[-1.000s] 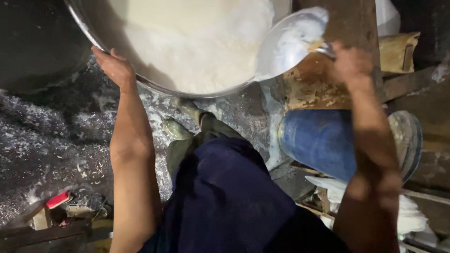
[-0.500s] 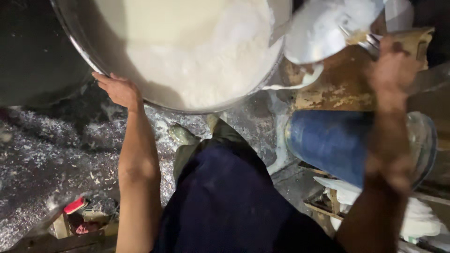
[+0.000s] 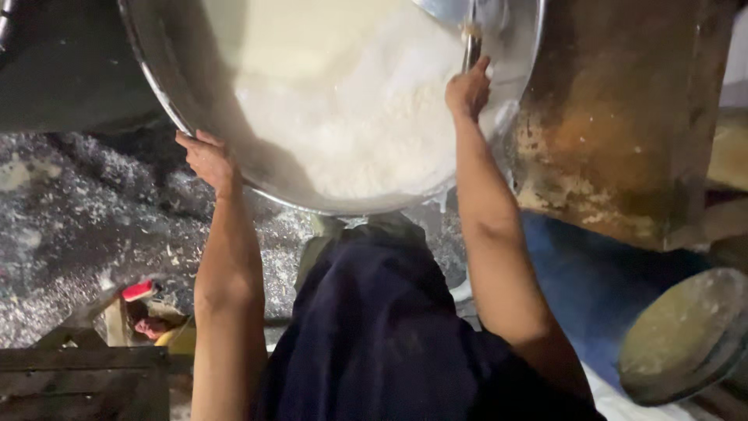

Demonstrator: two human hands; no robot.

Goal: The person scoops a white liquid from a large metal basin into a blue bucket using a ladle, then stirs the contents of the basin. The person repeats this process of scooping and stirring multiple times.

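A large round metal basin (image 3: pixel 167 86) fills the top of the head view, holding a heap of white flaky powder (image 3: pixel 366 132). My left hand (image 3: pixel 206 160) grips the basin's near left rim. My right hand (image 3: pixel 469 87) reaches over the right rim and holds the thin handle of a metal scoop (image 3: pixel 499 23), whose bowl sits inside the basin at the top edge, partly cut off by the frame. My dark trousers (image 3: pixel 389 335) show below the basin.
A rusty brown metal box (image 3: pixel 623 117) stands at the right. Below it lie a blue barrel (image 3: pixel 592 288) and a round dusty lid (image 3: pixel 686 335). The floor (image 3: pixel 70 234) at the left is strewn with white flakes. A red-tipped object (image 3: pixel 139 290) and wooden planks (image 3: pixel 86 374) lie at bottom left.
My right hand has swung the scoop from beside the brown box leftwards into the basin. The basin now sits lower and larger in view. My left hand stays on the rim.
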